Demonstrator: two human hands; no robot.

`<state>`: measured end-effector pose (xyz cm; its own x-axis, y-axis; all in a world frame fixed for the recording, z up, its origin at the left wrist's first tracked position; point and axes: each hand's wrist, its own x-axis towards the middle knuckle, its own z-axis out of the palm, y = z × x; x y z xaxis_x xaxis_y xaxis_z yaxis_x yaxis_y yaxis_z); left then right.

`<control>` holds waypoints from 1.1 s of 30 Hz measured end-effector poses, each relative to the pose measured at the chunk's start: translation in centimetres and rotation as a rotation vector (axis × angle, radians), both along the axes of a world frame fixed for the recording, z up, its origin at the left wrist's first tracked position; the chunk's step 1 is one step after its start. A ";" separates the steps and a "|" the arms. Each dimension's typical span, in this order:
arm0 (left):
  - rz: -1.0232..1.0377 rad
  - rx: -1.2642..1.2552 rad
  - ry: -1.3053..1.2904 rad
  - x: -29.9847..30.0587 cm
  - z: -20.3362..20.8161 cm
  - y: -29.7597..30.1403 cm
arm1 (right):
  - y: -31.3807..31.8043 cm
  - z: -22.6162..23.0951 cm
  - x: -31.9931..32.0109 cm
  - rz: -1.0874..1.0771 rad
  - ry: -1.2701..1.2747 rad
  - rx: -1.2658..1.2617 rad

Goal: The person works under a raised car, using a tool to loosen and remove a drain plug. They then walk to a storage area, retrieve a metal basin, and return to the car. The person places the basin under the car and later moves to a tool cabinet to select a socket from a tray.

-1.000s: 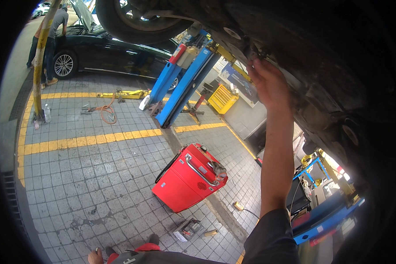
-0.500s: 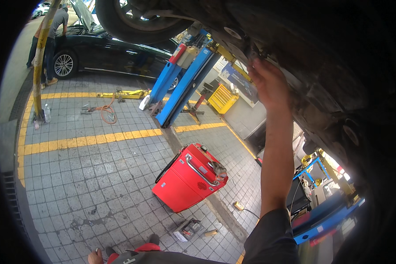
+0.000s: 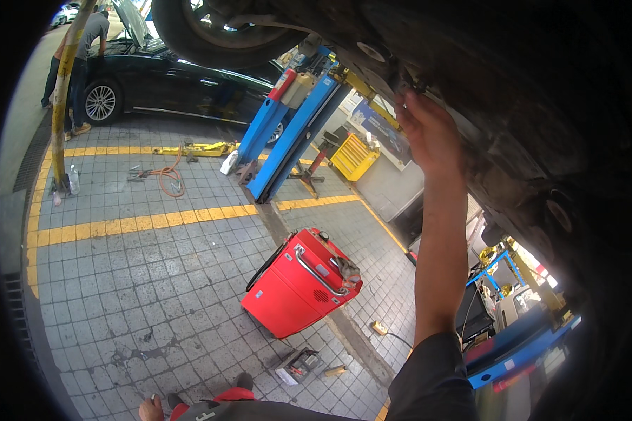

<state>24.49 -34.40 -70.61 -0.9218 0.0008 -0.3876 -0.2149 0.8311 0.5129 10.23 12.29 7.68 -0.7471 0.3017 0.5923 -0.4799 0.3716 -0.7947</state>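
The right hand (image 3: pixel 434 133) is raised to the dark underbody (image 3: pixel 519 119) of a lifted car, which is above and to the right. Its fingers are bent close together at the underbody; what they hold, I cannot tell. The left hand (image 3: pixel 152 408) is low, at the lower edge, with curled fingers; whether it holds something, I also cannot tell. The right forearm (image 3: pixel 442 245) hides a part of the floor (image 3: pixel 154 274) and the wall behind it. Ahead on the floor lies a tool box (image 3: pixel 298 366), and just beyond it stands a red machine (image 3: pixel 298 284), between the person and the blue post (image 3: pixel 291 144). Farther, an orange hose (image 3: pixel 170 179) lies on the tiles. The lifted car's wheel (image 3: pixel 225 56) partly covers a black car (image 3: pixel 182 91), where another person (image 3: pixel 91 49) bends under the open hood (image 3: pixel 130 21).
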 end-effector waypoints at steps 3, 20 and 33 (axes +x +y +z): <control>-0.001 0.008 0.019 -0.1 0.2 0.0 | 0.4 0.1 -0.4 -0.042 -0.015 0.016; 0.007 -0.054 0.020 0.3 -0.7 -0.1 | 0.5 0.1 -0.6 -0.040 -0.015 0.047; 0.026 -0.008 0.017 0.4 -0.3 0.0 | 0.3 -0.2 -0.3 -0.039 0.016 0.031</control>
<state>24.91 -34.42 -70.94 -0.9280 -0.0260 -0.3716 -0.2275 0.8295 0.5101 9.95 12.63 7.53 -0.7256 0.3115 0.6136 -0.4770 0.4150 -0.7748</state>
